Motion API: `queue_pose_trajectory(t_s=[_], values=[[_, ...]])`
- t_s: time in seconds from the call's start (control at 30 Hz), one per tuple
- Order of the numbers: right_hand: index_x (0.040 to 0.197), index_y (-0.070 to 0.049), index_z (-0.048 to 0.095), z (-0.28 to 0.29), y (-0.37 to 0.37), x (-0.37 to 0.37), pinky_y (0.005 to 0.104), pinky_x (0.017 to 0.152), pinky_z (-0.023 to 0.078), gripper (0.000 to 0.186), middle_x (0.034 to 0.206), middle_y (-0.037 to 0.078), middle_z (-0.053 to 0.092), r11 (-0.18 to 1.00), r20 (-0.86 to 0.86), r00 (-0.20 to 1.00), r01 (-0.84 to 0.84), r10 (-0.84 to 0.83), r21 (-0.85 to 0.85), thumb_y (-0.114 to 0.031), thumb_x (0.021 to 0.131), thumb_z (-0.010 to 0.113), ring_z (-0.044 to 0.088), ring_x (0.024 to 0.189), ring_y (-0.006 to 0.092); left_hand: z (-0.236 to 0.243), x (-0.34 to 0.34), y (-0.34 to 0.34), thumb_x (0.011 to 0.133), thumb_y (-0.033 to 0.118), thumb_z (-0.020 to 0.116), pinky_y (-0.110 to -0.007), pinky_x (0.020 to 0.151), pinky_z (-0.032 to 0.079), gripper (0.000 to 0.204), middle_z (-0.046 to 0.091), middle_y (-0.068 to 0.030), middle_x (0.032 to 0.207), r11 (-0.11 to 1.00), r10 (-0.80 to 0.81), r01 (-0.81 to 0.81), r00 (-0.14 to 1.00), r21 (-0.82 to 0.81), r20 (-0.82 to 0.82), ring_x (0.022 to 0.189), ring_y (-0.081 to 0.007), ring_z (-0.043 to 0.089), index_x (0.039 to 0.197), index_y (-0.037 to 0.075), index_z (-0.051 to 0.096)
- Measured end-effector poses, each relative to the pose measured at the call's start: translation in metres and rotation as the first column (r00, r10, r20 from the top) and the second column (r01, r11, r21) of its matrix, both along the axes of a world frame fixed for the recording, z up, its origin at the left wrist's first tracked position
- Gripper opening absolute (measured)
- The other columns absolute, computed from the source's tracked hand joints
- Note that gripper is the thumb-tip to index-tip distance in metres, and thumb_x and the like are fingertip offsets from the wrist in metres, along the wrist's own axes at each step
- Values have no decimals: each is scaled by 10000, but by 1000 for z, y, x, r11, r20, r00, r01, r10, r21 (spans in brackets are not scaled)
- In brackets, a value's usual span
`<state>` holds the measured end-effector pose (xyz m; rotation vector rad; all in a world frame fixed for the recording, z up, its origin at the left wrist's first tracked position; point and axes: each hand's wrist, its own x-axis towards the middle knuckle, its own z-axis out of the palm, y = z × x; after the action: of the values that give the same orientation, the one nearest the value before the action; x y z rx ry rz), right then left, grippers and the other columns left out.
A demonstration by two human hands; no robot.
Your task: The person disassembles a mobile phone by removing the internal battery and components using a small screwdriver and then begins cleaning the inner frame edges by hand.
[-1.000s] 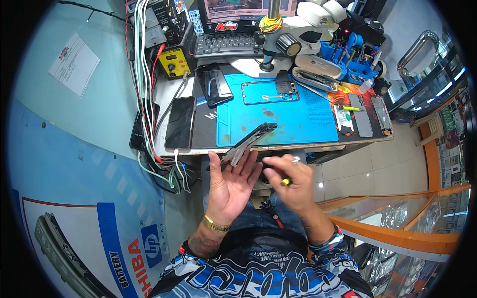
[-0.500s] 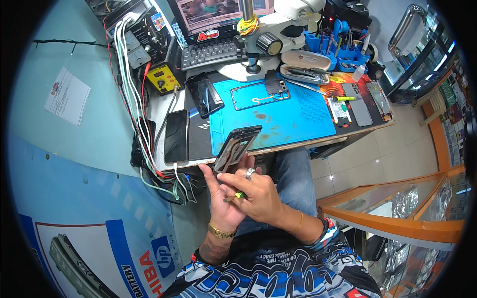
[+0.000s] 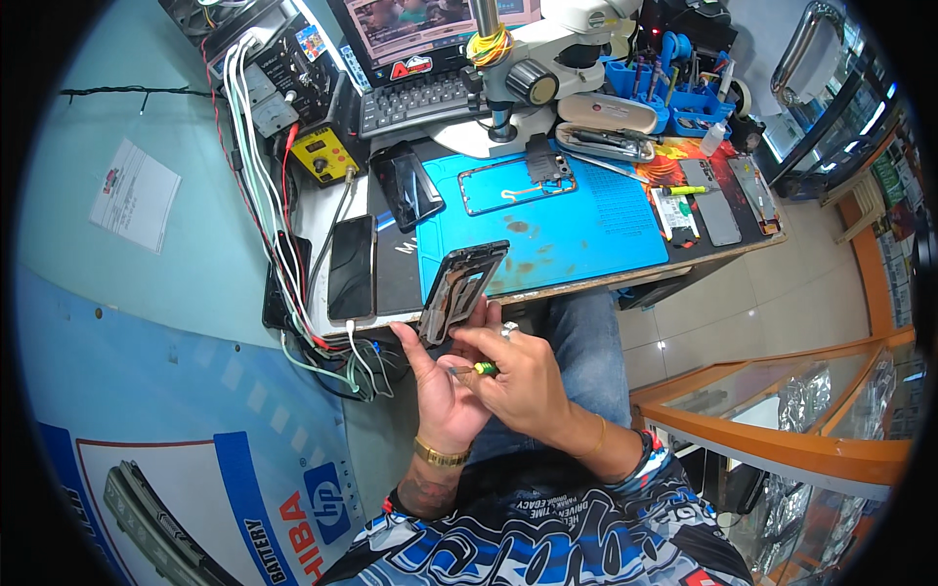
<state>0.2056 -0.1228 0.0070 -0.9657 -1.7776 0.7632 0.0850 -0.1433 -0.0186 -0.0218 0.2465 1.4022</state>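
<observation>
My left hand grips an opened smartphone by its lower end, thumb on one side and fingers behind. The phone stands tilted up off the table's front edge, its bare inner side with metal parts facing right. My right hand is beside it, fingertips at the phone's lower part. Tucked in that same hand is a small tool with a green and yellow handle; its thin flat metal tip points over my left palm. What the right fingertips touch is too small to make out.
On the blue work mat lie a phone frame and a dark cover piece. Two dark phones rest left of it. A microscope, a keyboard, a yellow power unit and a blue tool holder stand behind.
My right hand has shifted slightly right and up, taking the small tool with it, away from my left palm. The phone stays in my left hand, turned slightly.
</observation>
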Motion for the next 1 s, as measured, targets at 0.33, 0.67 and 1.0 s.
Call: queue_pose_trajectory(t_s=[0.33,0.67,1.0], values=[[1138,20,728,10,7,32,341,739,516,312,914,140,703,968,-187,982,-69,23,-243,-228,950,751,674,813,255,-31,15,12,963,506,707,-469,1194,402,729,518,-130,1517,802,594,-489,601,343,-534,1418,-286,479,1486,67,452],[1186,-59,755,11,62,97,383,684,486,278,854,121,624,983,243,954,161,-177,84,-35,911,719,606,760,290,-64,3,24,693,344,987,-467,1119,484,1074,426,-297,1524,695,672,-173,-188,698,-716,1376,-376,515,1458,57,289],[1110,-93,777,-3,83,55,419,654,506,229,863,120,584,991,509,850,123,-135,56,-83,884,737,633,774,314,-89,16,14,738,341,955,-467,1050,511,1022,418,-220,1389,653,650,-145,-397,744,-648,1289,-344,508,1427,100,239]])
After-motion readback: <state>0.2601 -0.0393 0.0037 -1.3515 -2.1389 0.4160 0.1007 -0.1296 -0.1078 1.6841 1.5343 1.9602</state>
